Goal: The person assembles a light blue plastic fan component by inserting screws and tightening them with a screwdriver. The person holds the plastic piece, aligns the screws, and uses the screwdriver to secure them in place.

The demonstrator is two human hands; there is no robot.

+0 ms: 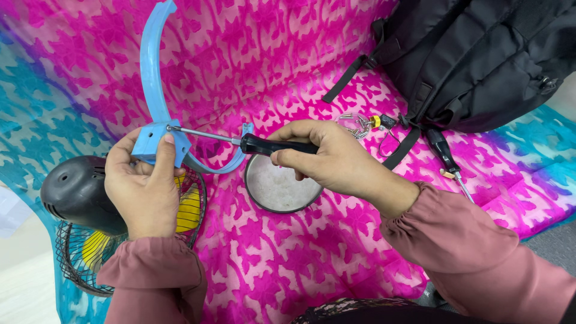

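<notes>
Left hand (pixel 144 186) closed its grip on the light-blue plastic bracket block (pixel 157 144), above the black fan motor and wire cage (pixel 90 210) at the pink patterned cloth's (pixel 288 258) left edge. Right hand (pixel 336 159) gripped the black-handled screwdriver (pixel 264 144), tip seated in the block. Screw depth was hidden. Farther back, loose screws (pixel 358 125) remained unfitted; the black backpack (pixel 480 60) was cut off.

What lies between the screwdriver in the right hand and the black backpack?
In the head view, a clear bag of screws and a small yellow-and-black part lie on the pink cloth between the screwdriver in the right hand and the backpack.
</notes>
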